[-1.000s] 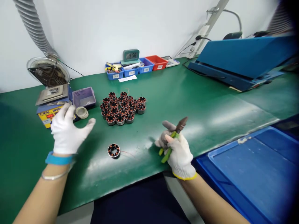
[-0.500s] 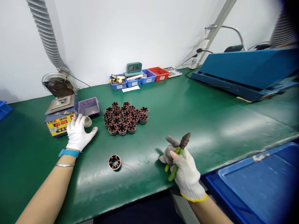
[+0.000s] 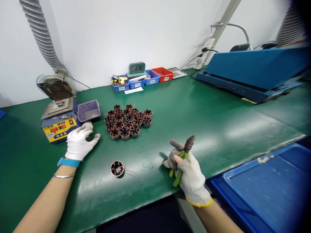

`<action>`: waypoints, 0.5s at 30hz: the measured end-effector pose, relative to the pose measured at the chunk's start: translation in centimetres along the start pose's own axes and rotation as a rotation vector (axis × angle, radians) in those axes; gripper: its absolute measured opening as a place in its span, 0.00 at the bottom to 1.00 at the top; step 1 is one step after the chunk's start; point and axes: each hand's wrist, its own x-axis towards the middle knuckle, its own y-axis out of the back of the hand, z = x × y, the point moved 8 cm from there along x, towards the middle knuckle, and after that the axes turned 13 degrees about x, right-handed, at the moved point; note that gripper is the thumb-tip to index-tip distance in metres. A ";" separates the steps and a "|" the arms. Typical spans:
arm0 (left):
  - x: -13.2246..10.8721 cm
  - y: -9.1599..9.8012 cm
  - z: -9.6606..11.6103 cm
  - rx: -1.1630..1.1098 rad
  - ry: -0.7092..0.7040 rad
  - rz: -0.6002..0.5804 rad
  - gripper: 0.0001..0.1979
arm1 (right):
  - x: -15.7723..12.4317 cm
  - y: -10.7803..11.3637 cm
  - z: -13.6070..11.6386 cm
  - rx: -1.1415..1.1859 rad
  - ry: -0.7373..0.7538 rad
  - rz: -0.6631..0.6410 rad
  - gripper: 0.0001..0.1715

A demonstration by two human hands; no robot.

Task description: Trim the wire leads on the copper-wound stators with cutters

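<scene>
My left hand point(image 3: 79, 141), in a white glove, is open beside a small round pale roll or tin point(image 3: 87, 125). Its fingertips are at the near side of that item, with the thumb apart; whether they touch is hard to tell. In my gloved right hand point(image 3: 186, 168) are green-handled side cutters point(image 3: 184, 158), jaws pointing up and away. One bare fingertip shows through the glove. Between the hands a wound motor stator point(image 3: 117, 169) lies on the green tabletop point(image 3: 155, 152), a thin copper wire trailing right. Behind it stands a cluster of several similar stators point(image 3: 124, 133).
At left are a yellow-and-blue heating unit point(image 3: 59, 129) with a digital display and a purple tray point(image 3: 88, 111). Small blue bins point(image 3: 137, 84), a red bin point(image 3: 163, 75) and a clock point(image 3: 137, 68) line the wall. A blue machine point(image 3: 252, 74) stands right, above a blue crate point(image 3: 269, 181).
My left hand's fingers have come down and curled slightly toward the pale round item. My right hand keeps its hold on the side cutters. The whole view has shifted slightly.
</scene>
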 end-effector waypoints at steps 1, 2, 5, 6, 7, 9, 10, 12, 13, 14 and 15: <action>0.0 -0.1 -0.1 0.010 0.004 -0.007 0.23 | 0.0 0.0 0.0 -0.001 0.000 -0.003 0.32; -0.1 -0.3 -0.2 0.023 0.010 -0.014 0.24 | 0.0 -0.1 0.0 -0.003 0.001 -0.007 0.32; -0.2 -0.7 -0.5 0.064 0.028 -0.043 0.27 | 0.1 -0.1 0.0 -0.007 0.000 -0.024 0.32; -0.2 -0.8 -0.6 0.078 0.034 -0.054 0.27 | 0.2 -0.1 0.0 -0.007 -0.002 -0.026 0.32; -0.2 -0.9 -0.6 0.090 0.040 -0.064 0.27 | 0.2 -0.1 0.0 -0.008 -0.004 -0.026 0.32; 0.0 -1.1 -0.8 0.111 0.056 -0.082 0.26 | 0.2 0.0 0.1 -0.013 -0.008 -0.023 0.33; 0.1 -1.2 -0.9 0.119 0.066 -0.089 0.24 | 0.2 0.0 0.1 -0.017 -0.010 -0.022 0.32; 0.3 -1.4 -1.1 0.132 0.085 -0.099 0.21 | 0.2 0.0 0.1 -0.020 -0.013 -0.023 0.31; 0.4 -1.4 -1.3 0.139 0.094 -0.099 0.20 | 0.2 -0.1 0.0 -0.021 -0.013 -0.025 0.31; 0.5 -1.4 -1.4 0.147 0.104 -0.095 0.19 | 0.2 -0.2 0.0 -0.023 -0.013 -0.028 0.30; 0.6 -1.3 -1.5 0.154 0.113 -0.088 0.18 | 0.2 -0.2 0.0 -0.024 -0.012 -0.029 0.30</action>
